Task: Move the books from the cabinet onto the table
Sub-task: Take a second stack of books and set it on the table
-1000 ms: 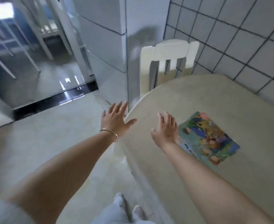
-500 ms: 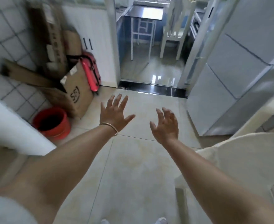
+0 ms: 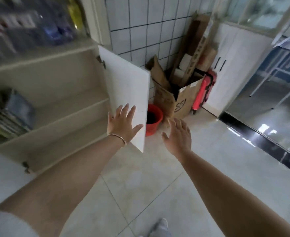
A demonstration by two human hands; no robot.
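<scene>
Pale floor tiles (image 3: 158, 194) fill the near view, with a grey shoe (image 3: 160, 227) at 6 o'clock. Both bare forearms reach forward over the floor. The left hand (image 3: 122, 124), with a thin gold bangle (image 3: 117, 136) at the wrist, has its fingers spread wide and straight; it shows in front of the lower part of the open cabinet door (image 3: 128, 86), but I cannot tell whether it touches it. The right hand (image 3: 178, 135) hangs at about 1 o'clock from the left, fingers wide and relaxed, holding nothing.

At 9 o'clock stands the white cabinet (image 3: 58, 106) with its doors open. A stack of books (image 3: 5, 117) lies on the middle shelf at the far left edge of the view, blurred. The shelf's right part is bare.

Beyond the door, at 12 o'clock, a red bucket (image 3: 153, 119) sits on the floor beside a cardboard box (image 3: 176, 98) that leans against the tiled wall (image 3: 140, 23). A red suitcase (image 3: 204, 89) stands just right of the box. At 2 o'clock a doorway with a black threshold (image 3: 260, 139) opens to another room.
</scene>
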